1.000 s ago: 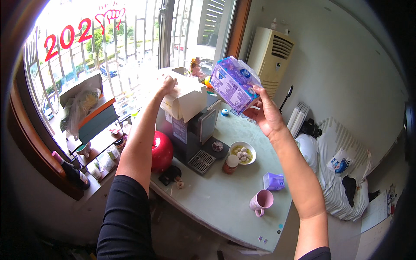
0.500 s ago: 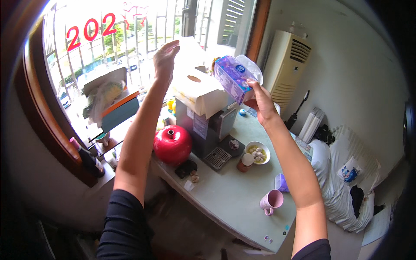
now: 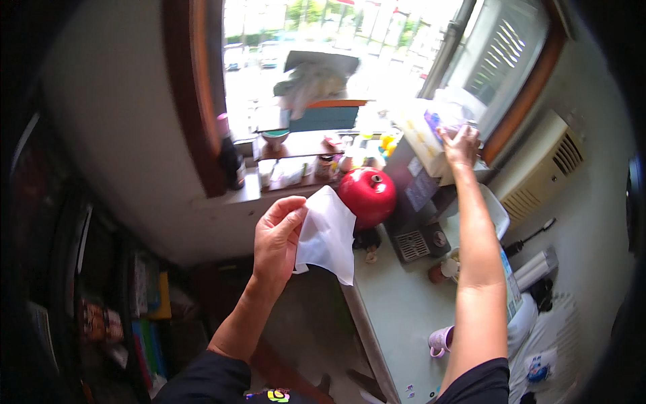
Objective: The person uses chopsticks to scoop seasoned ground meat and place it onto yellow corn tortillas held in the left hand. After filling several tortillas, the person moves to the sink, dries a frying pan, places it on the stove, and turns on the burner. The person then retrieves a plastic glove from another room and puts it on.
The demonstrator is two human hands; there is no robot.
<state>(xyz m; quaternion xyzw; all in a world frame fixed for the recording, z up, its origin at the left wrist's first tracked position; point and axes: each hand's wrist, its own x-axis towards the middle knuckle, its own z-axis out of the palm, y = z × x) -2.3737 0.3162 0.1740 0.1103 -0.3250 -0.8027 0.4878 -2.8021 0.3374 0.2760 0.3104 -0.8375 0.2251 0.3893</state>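
Observation:
My left hand [image 3: 276,237] is closed, pinching a white tissue [image 3: 327,236] between thumb and fingers. The thin sheet hangs over the table's left edge, in front of a shiny red apple-shaped container [image 3: 368,195]. Farther off to the right, my right hand [image 3: 460,145] is at a purple tissue box [image 3: 431,121] on top of the coffee machine [image 3: 416,182]. Its fingers rest around the box, which is partly hidden by the hand and blurred by glare.
A pink mug [image 3: 441,341] and a brown jar [image 3: 437,273] stand on the pale table [image 3: 397,323]. Jars and a dark bottle [image 3: 231,161] line the windowsill. Dark shelves with books [image 3: 148,343] stand at the left, and a tall cream air conditioner [image 3: 545,168] at the right.
My view has swung left. My left hand, empty before, has come down and now holds a tissue. My right hand has carried the tissue box to the top of the coffee machine.

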